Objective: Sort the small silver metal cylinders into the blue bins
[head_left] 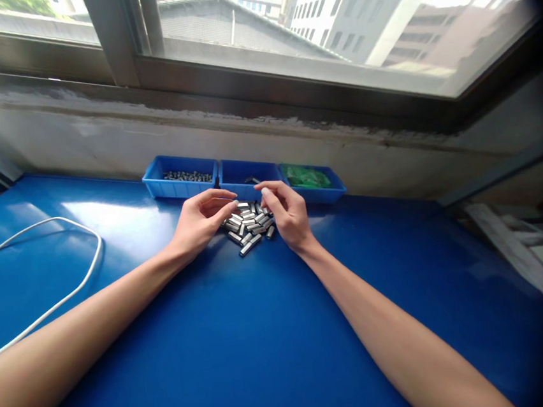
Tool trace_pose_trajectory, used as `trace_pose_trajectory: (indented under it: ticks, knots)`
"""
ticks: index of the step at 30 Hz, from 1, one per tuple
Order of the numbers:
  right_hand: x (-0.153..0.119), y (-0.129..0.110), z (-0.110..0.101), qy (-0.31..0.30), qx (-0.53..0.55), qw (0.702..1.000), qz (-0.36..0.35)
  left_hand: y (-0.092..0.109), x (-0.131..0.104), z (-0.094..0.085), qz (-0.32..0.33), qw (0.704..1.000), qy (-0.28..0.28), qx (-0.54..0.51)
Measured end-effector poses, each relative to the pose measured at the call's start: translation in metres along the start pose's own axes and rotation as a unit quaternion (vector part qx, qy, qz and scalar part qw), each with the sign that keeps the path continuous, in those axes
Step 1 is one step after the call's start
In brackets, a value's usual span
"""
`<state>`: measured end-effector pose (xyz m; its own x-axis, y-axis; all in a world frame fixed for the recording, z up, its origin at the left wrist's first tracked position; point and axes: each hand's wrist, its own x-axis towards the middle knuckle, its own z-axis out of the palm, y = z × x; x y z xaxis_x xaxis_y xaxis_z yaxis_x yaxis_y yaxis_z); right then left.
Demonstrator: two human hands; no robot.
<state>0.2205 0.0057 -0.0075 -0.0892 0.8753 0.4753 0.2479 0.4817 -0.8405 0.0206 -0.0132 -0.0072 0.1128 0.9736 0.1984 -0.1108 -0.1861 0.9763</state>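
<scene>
A loose pile of small bar-shaped pieces point(249, 226), silvery on top with black sides, lies on the blue table. My left hand point(200, 218) is at the pile's left edge, its thumb and fingers apart with nothing visible between them. On the right side of the pile, my right hand point(288, 213) has its fingers curled and the thumb close to the index finger. Whether a piece sits in that pinch cannot be made out. Both hands hover just in front of the blue bins, and the right hand partly hides the middle one.
Behind the pile stand a blue bin point(155, 188) of small metal parts, a middle blue bin point(230, 173) with a few dark pieces, and a right blue bin point(333, 194) with green material. A white cable point(95, 259) curves over the table point(247, 346) at left. A window rises behind.
</scene>
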Motion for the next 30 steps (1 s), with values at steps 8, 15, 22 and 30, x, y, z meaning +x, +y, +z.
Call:
trace_pose_trajectory:
  ticks: [8, 15, 22, 30]
  knots:
    - [-0.003, 0.001, -0.001, -0.073, -0.061, 0.994, -0.046, -0.002, 0.0, -0.001, 0.0, 1.0, 0.01, 0.004]
    - [-0.004, 0.003, 0.003, -0.058, -0.049, 0.997, -0.035, -0.005, 0.001, -0.001, 0.001, 1.0, -0.003, 0.011]
    - [0.006, 0.014, -0.004, 0.148, -0.031, 0.988, -0.004, 0.002, -0.004, -0.001, 0.197, 0.946, -0.08, 0.244]
    - [0.012, 0.022, -0.011, 0.177, -0.069, 0.981, 0.034, 0.006, -0.013, -0.002, 0.326, 0.802, -0.309, 0.394]
